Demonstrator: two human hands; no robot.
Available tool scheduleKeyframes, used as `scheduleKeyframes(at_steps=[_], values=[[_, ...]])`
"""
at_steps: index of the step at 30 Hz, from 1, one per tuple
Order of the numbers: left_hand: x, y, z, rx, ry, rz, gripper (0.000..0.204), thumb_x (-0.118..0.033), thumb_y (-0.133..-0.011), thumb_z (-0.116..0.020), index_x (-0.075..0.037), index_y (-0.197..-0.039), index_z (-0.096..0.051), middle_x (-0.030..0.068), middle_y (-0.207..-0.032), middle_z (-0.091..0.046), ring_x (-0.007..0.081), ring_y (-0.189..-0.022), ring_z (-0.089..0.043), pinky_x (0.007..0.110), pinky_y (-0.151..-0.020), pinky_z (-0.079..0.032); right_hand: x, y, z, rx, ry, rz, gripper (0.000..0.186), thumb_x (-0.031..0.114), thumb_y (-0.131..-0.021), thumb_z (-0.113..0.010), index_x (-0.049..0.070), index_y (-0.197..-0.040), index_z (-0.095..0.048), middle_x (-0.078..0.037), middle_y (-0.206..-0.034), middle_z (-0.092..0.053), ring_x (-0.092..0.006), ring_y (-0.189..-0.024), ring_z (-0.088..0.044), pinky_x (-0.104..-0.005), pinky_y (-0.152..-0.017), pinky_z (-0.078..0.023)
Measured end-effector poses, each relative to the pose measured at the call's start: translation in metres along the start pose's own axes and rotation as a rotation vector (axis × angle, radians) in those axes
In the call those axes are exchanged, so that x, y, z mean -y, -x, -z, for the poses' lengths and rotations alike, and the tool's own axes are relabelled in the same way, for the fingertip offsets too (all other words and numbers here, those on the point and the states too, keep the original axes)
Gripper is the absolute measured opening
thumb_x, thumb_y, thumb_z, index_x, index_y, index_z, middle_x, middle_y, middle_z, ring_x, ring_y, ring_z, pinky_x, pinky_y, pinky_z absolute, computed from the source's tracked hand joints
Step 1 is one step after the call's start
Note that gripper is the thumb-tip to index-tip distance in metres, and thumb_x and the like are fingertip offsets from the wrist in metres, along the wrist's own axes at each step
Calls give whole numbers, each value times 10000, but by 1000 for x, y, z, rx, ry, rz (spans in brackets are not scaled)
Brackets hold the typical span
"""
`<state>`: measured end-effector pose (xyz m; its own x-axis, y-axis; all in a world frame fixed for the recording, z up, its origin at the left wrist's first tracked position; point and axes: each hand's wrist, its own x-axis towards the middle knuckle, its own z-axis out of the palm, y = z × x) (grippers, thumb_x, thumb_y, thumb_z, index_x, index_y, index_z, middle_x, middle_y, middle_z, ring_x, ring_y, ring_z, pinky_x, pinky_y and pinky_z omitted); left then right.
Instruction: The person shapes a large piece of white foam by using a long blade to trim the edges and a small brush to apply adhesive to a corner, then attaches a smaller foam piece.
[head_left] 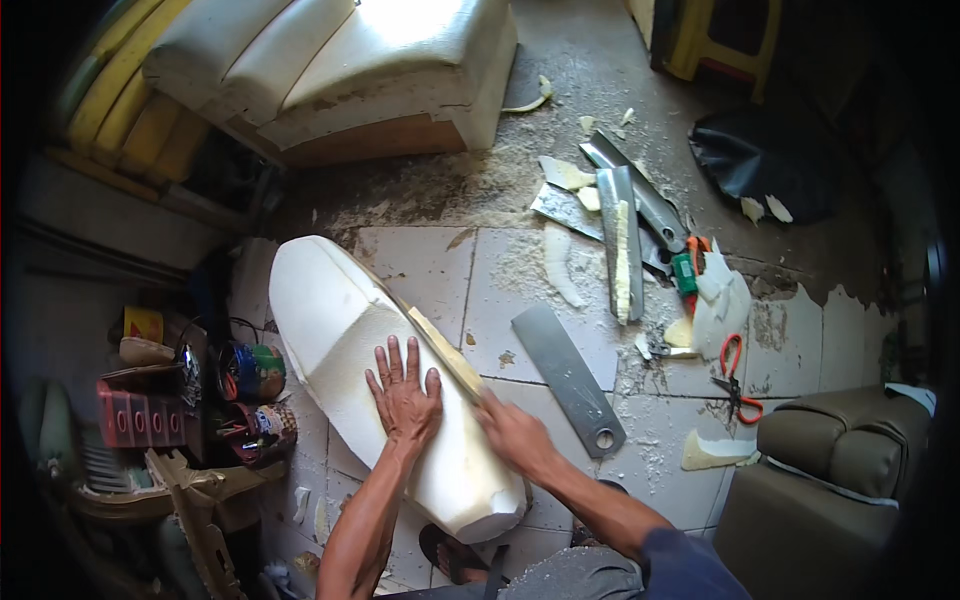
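We see left hand, fingers spread flat on long white foam block slanting over white floor tiles; right hand blurred at its right edge, grip we can't tell; flat grey metal plate further right.

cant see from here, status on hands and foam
Left hand flat on white foam. Right hand blurred at foam's right edge. Metal strip lying apart, further right.

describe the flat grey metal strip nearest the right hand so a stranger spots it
Find the long white foam block under the left hand. On the white floor tiles to its right lies the flat grey metal strip, round-holed at its near end. Unlike the silvery metal strips bunched farther off, it lies alone.
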<state>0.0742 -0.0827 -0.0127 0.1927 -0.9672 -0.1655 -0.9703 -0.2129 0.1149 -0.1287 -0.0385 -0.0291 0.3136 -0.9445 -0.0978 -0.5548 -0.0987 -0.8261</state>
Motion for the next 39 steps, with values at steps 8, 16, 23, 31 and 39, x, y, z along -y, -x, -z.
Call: scheduleKeyframes(at_steps=[8,16,23,31,39], values=[[9,0,-2,-32,10,24,696,-474,-1011,-436,-194,-1632,-292,100,-1722,-150,338,-1590,-61,568,-1255,10,-20,93,1,-37,-48,-50,470,318,-1019,-604,91,-1425,-535,-188,-826,-682,-421,-667,-691,-500,-594,-586],[-4,-5,-2,-6,-25,26,700,-467,-1017,-430,-194,-1639,-262,111,-1720,-152,335,-1589,-81,575,-1255,-24,-4,6,-12,-24,42,-66,467,325,-1039,-568,92,-1442,-530,-204,-853,-672,-421,-666,-683,-510,-597,-577],[1,-3,-5,-38,2,52,712,-484,-1008,-438,-194,-1637,-273,87,-1724,-144,318,-1592,-65,558,-1258,5,-25,136,5,-32,-24,-100,493,357,-1033,-576,98,-1447,-512,-204,-892,-679,-423,-683,-694,-513,-623,-598],[-5,-6,-2,-19,-9,61,703,-480,-1009,-442,-190,-1631,-289,94,-1722,-151,322,-1590,-79,558,-1259,-12,-22,86,-11,7,14,-173,492,337,-1026,-590,145,-1471,-503,-186,-884,-682,-424,-678,-695,-538,-600,-582],[3,-13,-7,-58,-48,69,700,-471,-1020,-421,-189,-1640,-260,105,-1721,-149,343,-1588,-77,576,-1253,-19,-17,94,1,16,18,-165,487,327,-1029,-578,139,-1473,-502,-201,-843,-660,-441,-673,-681,-545,-611,-566]])
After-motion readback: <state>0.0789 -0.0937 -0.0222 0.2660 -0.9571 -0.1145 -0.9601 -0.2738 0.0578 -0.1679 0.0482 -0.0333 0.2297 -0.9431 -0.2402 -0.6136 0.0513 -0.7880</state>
